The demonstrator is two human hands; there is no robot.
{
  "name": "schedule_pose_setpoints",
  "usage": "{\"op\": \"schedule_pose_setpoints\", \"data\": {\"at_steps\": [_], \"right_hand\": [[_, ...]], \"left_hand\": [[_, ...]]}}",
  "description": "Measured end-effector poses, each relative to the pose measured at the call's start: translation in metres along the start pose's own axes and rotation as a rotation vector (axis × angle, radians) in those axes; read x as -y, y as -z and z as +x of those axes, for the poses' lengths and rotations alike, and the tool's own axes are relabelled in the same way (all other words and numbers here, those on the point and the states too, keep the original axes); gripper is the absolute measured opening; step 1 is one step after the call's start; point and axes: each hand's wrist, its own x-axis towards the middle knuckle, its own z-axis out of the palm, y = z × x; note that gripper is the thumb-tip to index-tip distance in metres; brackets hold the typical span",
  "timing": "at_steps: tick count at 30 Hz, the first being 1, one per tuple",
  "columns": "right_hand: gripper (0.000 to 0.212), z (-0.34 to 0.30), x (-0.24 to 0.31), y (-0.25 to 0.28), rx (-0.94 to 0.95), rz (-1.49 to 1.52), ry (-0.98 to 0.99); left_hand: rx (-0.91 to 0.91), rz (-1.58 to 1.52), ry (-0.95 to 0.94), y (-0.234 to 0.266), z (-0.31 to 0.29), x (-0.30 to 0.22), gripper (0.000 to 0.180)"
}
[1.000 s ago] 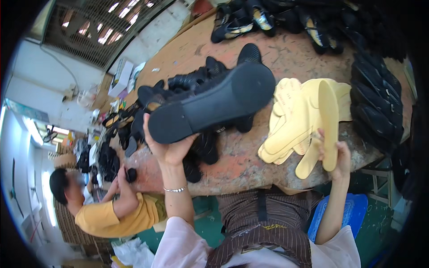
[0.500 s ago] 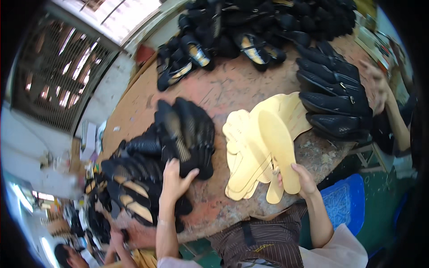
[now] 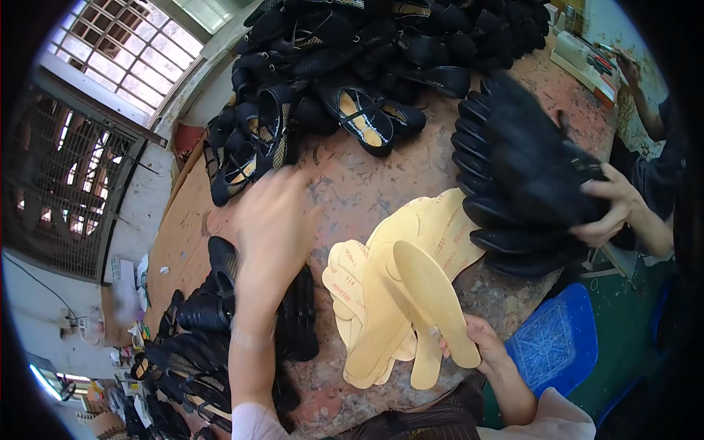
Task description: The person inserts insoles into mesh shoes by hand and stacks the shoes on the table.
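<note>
You sit at a worn reddish-brown worktable point(image 3: 352, 183) below a barred window point(image 3: 125, 59). At far left, a heap of black shoes point(image 3: 198, 337) runs off the lower edge, too tangled to count. Your left hand point(image 3: 275, 220) hovers above it, motion-blurred; the fingers look loosely open, holding nothing, but you cannot tell for sure. Behind it, a second pile of black shoes point(image 3: 352, 66) fills the table's far side, also uncountable. Centre, a fan of tan insoles point(image 3: 396, 293) overlaps, perhaps six or more. Your right hand point(image 3: 480, 345) pinches one insole point(image 3: 433, 301) by its end at the table's near edge. Right, another person's hand point(image 3: 612, 205) presses on a stack of black soles point(image 3: 513, 169); a blue stool point(image 3: 557, 341) shows below.
</note>
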Motion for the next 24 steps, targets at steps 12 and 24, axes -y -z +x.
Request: {"op": "schedule_pose_setpoints", "data": {"at_steps": [12, 24], "right_hand": [[0.068, -0.006, 0.012, 0.013, -0.401, 0.376, 0.017], [0.042, -0.012, 0.013, -0.093, 0.242, -0.768, 0.109]], "left_hand": [[-0.137, -0.494, -0.129, -0.047, -0.030, -0.053, 0.022], [-0.151, -0.473, 0.971, -0.038, -0.302, -0.190, 0.039]]}}
